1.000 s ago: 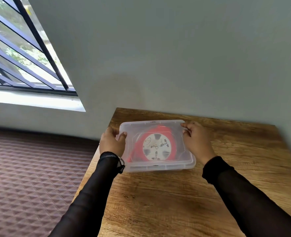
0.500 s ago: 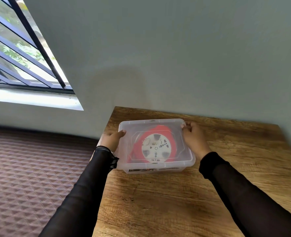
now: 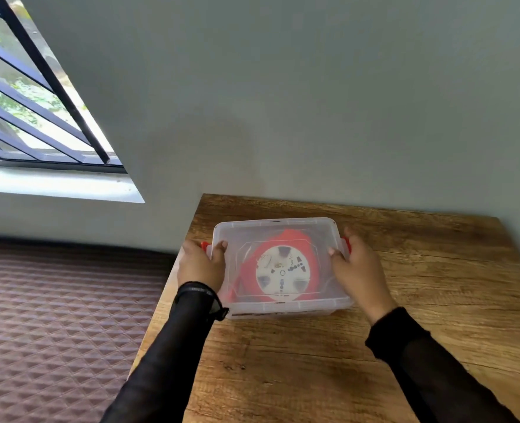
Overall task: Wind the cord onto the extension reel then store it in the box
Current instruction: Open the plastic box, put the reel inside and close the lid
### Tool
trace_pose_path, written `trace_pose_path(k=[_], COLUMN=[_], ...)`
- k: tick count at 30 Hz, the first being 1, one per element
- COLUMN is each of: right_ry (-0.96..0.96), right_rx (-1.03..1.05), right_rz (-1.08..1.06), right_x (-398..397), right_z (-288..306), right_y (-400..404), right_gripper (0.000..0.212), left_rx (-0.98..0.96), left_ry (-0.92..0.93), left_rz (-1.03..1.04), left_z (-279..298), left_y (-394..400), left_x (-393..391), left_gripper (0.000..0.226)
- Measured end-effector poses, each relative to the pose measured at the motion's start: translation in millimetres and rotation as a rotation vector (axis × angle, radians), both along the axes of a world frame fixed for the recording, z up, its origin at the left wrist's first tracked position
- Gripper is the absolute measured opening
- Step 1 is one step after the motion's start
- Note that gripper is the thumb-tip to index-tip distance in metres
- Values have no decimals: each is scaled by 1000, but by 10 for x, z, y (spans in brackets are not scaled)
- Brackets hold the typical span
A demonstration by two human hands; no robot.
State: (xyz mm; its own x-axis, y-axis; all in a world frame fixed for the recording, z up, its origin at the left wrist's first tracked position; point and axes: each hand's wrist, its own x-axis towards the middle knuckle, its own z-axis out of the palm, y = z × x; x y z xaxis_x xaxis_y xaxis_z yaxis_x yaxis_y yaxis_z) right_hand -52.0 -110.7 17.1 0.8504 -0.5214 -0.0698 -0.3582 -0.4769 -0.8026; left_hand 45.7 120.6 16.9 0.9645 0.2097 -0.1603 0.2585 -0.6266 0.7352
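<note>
A: Reel (image 3: 281,271), cord wound, lies flat inside the clear box (image 3: 278,306) between the two hands, lid (image 3: 271,230) on. Left hand (image 3: 200,265) curls over the box's left end, thumb on the lid, fingers at a red clip (image 3: 204,245).

B: Right hand (image 3: 359,270)?

A: Wraps the right end beside the other red clip (image 3: 346,242). Can't tell whether either clip is latched.

B: Risks?

A: Left end of the box sits at the surface (image 3: 313,361) edge, just under the left hand. A hard press there could tip it toward the floor (image 3: 63,315). A clip left half-closed could let the lid pop off when lifted.
</note>
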Motion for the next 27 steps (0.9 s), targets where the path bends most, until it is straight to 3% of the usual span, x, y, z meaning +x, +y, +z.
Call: trace_pose_path(k=[5, 7, 12, 18, 27], right_ry=[-93, -111, -135, -118, -65], right_rx=[-233, -233, -338, -292, -359], right_rz=[-87, -81, -104, -141, -134], right_x=[128, 322, 814, 1232, 1299], right_z=[-63, -22, 65, 74, 27], right_y=[89, 81, 14, -147, -195], right_gripper=[42, 36, 42, 42, 43], left_rx=[112, 155, 237, 274, 212], left_ry=[-58, -51, -106, -117, -237], left_rz=[-63, -87, -215, -215, -235], left_z=[22, 56, 74, 56, 40], left_y=[-68, -146, -366, -609, -634], left_x=[270, 505, 1092, 1566, 1646], left_gripper=[35, 40, 33, 33, 34])
